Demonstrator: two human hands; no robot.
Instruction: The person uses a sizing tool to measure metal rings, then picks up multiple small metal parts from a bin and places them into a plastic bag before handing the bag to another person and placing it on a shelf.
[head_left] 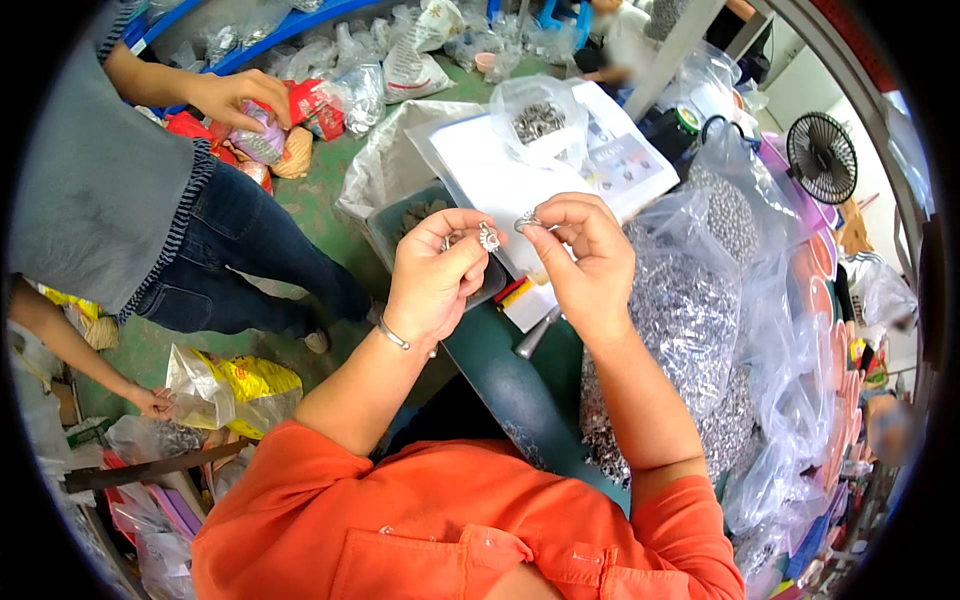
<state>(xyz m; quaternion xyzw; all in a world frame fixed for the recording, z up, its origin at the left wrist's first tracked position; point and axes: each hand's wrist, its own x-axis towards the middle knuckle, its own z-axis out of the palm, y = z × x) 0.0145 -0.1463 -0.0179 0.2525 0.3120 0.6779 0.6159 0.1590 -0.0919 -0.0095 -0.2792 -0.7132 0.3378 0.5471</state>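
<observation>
Between the thumb and fingertips of my left hand [430,280] is a small silver ornament [488,237] with a scalloped, flower-like edge. Another bit of silver metal shows behind that thumb, partly hidden by the fingers. My right hand [590,262] pinches a small silver ring-shaped piece [527,221]. Both pieces are held up close to each other, with a narrow gap between them, above the table. Just beyond my hands, a clear plastic bag [570,118] with small dark metal pieces lies on an open folder of papers [640,160].
Large clear bags of shiny silver pieces [680,310] crowd my right side. Below my hands lies the green tabletop [500,350]. A black fan [822,158] stands at far right. A co-worker in a grey shirt [110,170] stands left, one hand on a purple package [262,140].
</observation>
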